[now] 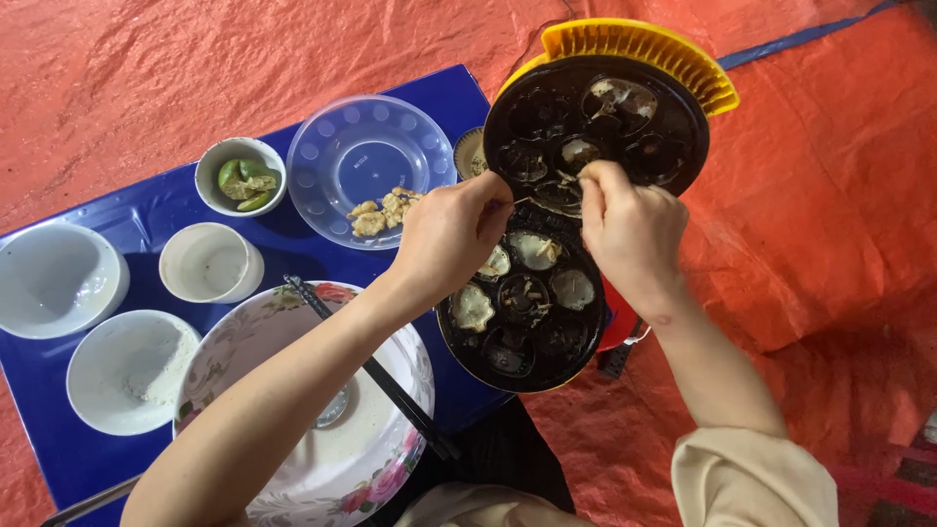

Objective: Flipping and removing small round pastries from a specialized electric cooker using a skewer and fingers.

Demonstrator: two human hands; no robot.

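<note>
A round black multi-cup griddle (522, 337) stands open, its yellow-rimmed lid (625, 44) tilted back. Several cups hold small pale cooked cakes (472, 306). My left hand (451, 232) and my right hand (630, 222) meet over the hinge between lid and base. Each pinches a thin stick (520, 202) that pokes at a cup near the lid's lower edge. The stick tips are mostly hidden by my fingers.
A clear plastic plate (342, 156) holds a few cooked pieces (383, 211). A small bowl of lime wedges (241, 177), three white bowls (59, 278) and a flowered batter bowl (381, 459) with black chopsticks (371, 371) sit on the blue table (39, 390). An orange tarp (820, 244) surrounds it.
</note>
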